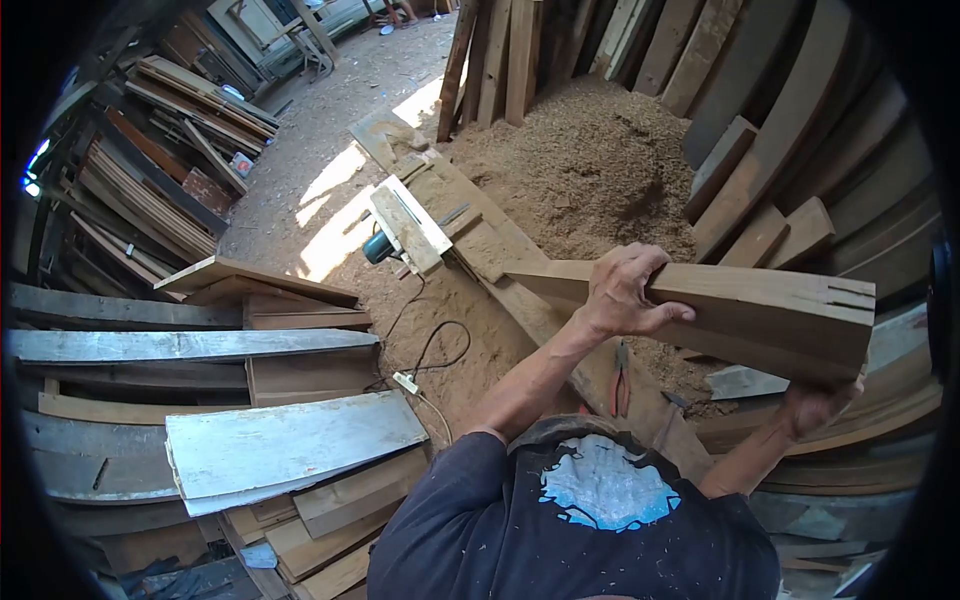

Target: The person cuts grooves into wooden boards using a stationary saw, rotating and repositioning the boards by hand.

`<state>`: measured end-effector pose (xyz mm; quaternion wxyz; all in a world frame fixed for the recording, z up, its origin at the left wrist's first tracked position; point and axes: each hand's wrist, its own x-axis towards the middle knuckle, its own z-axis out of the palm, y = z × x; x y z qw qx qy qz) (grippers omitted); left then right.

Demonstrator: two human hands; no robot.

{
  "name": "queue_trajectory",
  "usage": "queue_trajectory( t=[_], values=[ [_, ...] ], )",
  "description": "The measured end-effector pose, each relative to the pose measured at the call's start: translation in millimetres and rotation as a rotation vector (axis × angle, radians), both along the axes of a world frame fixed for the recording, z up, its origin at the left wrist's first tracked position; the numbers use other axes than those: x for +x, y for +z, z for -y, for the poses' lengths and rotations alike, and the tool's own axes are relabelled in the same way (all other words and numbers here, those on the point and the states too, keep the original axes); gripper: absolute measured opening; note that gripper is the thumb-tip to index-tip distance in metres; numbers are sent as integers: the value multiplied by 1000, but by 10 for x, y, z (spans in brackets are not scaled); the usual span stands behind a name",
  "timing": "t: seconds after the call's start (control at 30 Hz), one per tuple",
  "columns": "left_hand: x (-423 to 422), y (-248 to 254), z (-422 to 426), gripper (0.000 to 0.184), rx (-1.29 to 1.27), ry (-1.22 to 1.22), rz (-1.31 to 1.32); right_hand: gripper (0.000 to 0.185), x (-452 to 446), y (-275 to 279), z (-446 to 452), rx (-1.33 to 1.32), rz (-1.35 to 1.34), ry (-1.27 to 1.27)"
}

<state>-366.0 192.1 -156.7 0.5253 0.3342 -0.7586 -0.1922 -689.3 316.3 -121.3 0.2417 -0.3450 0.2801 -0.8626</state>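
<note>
A thick wooden plank (770, 325) is held raised and slanted across my front, its near end showing slots cut into the edge. My left hand (632, 290) is closed over the plank's upper edge, fingers on top and thumb along the side face. At the near right end, my right hand (820, 408) grips the plank from below; part of its fingers is hidden behind the wood. Beneath the plank runs a long sawdust-covered bench board (540, 315). Red-handled pliers (620, 385) lie on it, close to my body.
A green power tool (377, 247) sits under a pale board (410, 228) on the bench's left side. Its cord runs to a white socket block (405, 382). Sawdust (590, 150) is heaped beyond. Stacked boards (290, 445) stand left; leaning planks (780, 130) line the right.
</note>
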Motion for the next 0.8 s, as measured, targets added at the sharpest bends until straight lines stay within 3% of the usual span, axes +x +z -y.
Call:
queue_trajectory(
  t=[0.1,0.2,0.23,0.33,0.47,0.53,0.6,0.63,0.73,0.77,0.8],
  values=[
    [-207,-60,-136,72,-90,-12,17,72,-493,43,-268,83,-298,-298],
    [-347,-55,-242,71,-123,-57,71,70,-731,307,-636,501,-701,-249],
    [-387,-92,-262,71,-98,-63,100,84,-593,407,-675,531,-799,-340],
    [-448,-117,-327,72,-80,-121,168,86,-235,724,-713,491,-1150,-328],
    [-552,-113,-345,69,-123,-79,133,95,-462,571,-778,705,-978,-241],
    [-451,-49,-394,63,-198,64,-40,81,-447,501,-795,706,-883,-267],
    [-315,-212,-492,55,-54,28,-268,75,-457,466,-774,721,-829,-306],
    [-210,-564,-619,51,135,-82,-400,69,-517,447,-773,722,-828,-266],
    [61,-1820,-1076,59,1282,-404,-619,69,-680,395,-763,724,-844,-212],
    [41,-2465,-1146,63,1547,-452,-735,69,-692,396,-751,721,-840,-203],
    [-44,-2600,-1197,75,1722,-435,-834,69,-689,390,-723,712,-832,-201]
  ],
)
